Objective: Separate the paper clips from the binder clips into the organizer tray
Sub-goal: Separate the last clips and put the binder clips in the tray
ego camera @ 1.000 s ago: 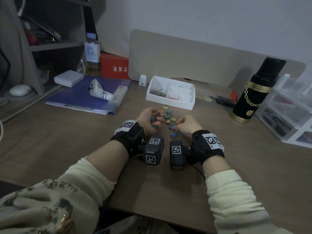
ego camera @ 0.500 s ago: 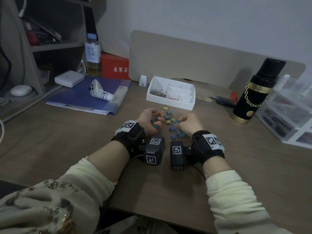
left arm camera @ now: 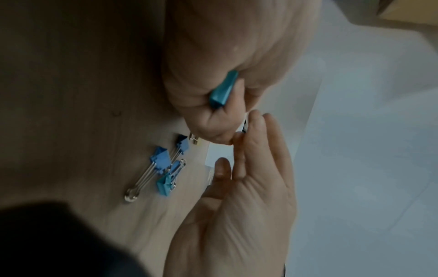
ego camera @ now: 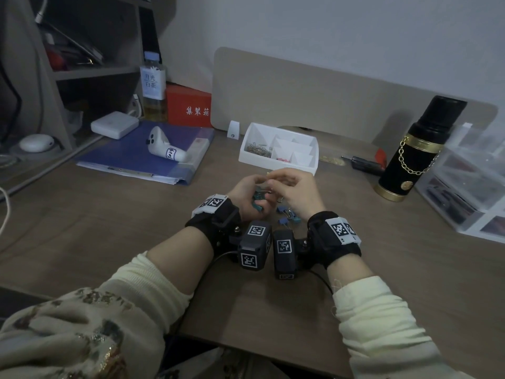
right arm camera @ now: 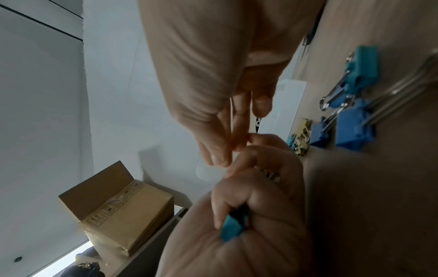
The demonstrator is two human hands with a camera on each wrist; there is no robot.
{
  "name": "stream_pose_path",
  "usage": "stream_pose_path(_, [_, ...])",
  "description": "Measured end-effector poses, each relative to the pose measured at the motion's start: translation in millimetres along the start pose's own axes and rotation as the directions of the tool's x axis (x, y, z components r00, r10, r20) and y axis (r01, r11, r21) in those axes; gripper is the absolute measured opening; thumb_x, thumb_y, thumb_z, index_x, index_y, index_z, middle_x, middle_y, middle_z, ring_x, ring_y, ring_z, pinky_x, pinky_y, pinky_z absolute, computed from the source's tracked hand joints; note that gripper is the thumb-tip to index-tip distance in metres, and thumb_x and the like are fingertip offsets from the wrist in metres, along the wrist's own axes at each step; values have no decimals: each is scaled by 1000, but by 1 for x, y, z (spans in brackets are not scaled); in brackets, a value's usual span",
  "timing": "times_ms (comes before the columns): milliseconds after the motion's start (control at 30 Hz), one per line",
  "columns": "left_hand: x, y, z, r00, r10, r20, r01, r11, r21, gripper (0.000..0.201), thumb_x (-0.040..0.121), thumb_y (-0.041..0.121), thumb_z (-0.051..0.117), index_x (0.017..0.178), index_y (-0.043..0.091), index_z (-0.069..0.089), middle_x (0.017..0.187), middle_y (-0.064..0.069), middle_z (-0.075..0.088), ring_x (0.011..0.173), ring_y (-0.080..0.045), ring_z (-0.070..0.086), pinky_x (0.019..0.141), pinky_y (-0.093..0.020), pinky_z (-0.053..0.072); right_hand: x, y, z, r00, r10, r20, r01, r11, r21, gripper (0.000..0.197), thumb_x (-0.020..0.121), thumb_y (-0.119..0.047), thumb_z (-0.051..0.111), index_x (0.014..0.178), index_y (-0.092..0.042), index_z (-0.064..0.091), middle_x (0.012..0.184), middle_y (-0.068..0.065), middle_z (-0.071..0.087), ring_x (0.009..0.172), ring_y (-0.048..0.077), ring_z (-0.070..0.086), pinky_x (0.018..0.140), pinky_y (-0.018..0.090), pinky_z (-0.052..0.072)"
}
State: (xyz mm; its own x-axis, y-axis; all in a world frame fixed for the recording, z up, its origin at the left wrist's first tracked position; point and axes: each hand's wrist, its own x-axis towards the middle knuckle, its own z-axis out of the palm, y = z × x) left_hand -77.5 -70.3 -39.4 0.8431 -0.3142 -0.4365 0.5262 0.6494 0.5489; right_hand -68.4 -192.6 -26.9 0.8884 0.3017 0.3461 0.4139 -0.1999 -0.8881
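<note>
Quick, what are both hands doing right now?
Left hand: fingers curled round teal binder clips.
Right hand: fingers mostly straight, fingertips meeting the left's; whether it pinches anything cannot be told.

Black flask [ego camera: 418, 149] stands right of blue folder [ego camera: 142, 157].

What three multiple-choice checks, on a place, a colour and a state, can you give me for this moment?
1. Where do the paper clips already sorted lie?
A. the organizer tray's left compartment
B. on the blue folder
C. beside the flask

2. What colour is the binder clip in the left hand?
A. red
B. teal
C. black

3. What is the state of the left hand's grip?
A. flat on the desk
B. fingers straight, empty
C. curled round binder clips

Answers:
1 A, the head view shows a wire pile in the left section of the organizer tray.
2 B, both wrist views show a teal body poking from the fist.
3 C, fingers wrap the clip.
</note>
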Motion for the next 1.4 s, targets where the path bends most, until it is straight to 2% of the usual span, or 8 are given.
stream_pose_path(167, [-2, 1, 1, 996, 62, -71, -66, 997, -48, 30, 95, 18, 39, 66, 11, 43, 49, -1, 51, 27, -6, 35, 23, -12, 18, 6, 8, -13, 982, 22, -185, -51, 987, -153, 10, 88, -5, 60, 90, -9, 69, 84, -1, 64, 75, 3, 58, 70, 14, 45])
stream_pose_path(233, [-2, 1, 1, 994, 72, -83, -78, 995, -63, 31, 94, 17, 39, 63, 13, 40, 49, 1, 48, 26, -6, 33, 23, -11, 16, 6, 13, -24, 970, 219, -108, -241, 929, -279, 10, 88, -12, 63, 97, -11, 66, 91, 0, 62, 83, 11, 56, 69, 20, 42])
stream_pose_path(333, [0, 0, 0, 994, 65, -89, -71, 995, -63, 32, 94, 17, 38, 62, 13, 39, 51, 1, 46, 27, -6, 33, 23, -12, 15, 2, 18, -37, 865, 501, -6, -452, 775, -442, 25, 82, -20, 72, 102, -13, 58, 96, 4, 60, 87, 17, 56, 69, 28, 46])
stream_pose_path(533, [0, 1, -1, 995, 45, -93, -53, 996, -79, 34, 95, 20, 38, 62, 11, 42, 53, 0, 48, 28, -8, 34, 24, -12, 16, -1, 6, -53, 808, 586, 66, -420, 651, -632, 45, 75, -24, 79, 114, -13, 59, 106, 2, 57, 96, 16, 51, 78, 25, 38])
stream_pose_path(667, [-1, 0, 0, 994, 49, -99, -57, 995, -81, 32, 96, 21, 38, 65, 12, 42, 50, -2, 51, 28, -8, 36, 25, -12, 16, -1, 8, -56, 808, 582, 87, -420, 674, -608, 38, 75, -20, 79, 109, -10, 64, 107, 7, 63, 95, 18, 57, 81, 29, 45])
stream_pose_path(967, [1, 1, -3, 993, 58, -99, -67, 994, -85, 30, 97, 23, 37, 69, 12, 42, 50, -3, 52, 29, -9, 37, 24, -12, 19, 6, 28, -43, 948, 290, -129, -315, 812, -492, 8, 90, -18, 59, 95, -14, 63, 96, 1, 59, 96, 18, 56, 81, 25, 40])
stream_pose_path(1167, [2, 1, -4, 992, 70, -104, -77, 994, -71, 31, 98, 25, 35, 71, 12, 43, 51, -3, 52, 30, -9, 37, 24, -12, 19, -2, 30, -38, 899, 434, 62, -356, 804, -476, 29, 75, -24, 79, 95, -13, 60, 78, -2, 56, 72, 14, 53, 60, 25, 42])
stream_pose_path(1400, [2, 1, -4, 992, 61, -109, -69, 995, -71, 32, 98, 26, 35, 71, 12, 44, 50, -3, 52, 30, -10, 38, 25, -12, 19, 0, 34, -40, 909, 409, 76, -315, 796, -517, 18, 78, -20, 75, 91, -10, 65, 80, 3, 62, 78, 18, 59, 79, 37, 53])
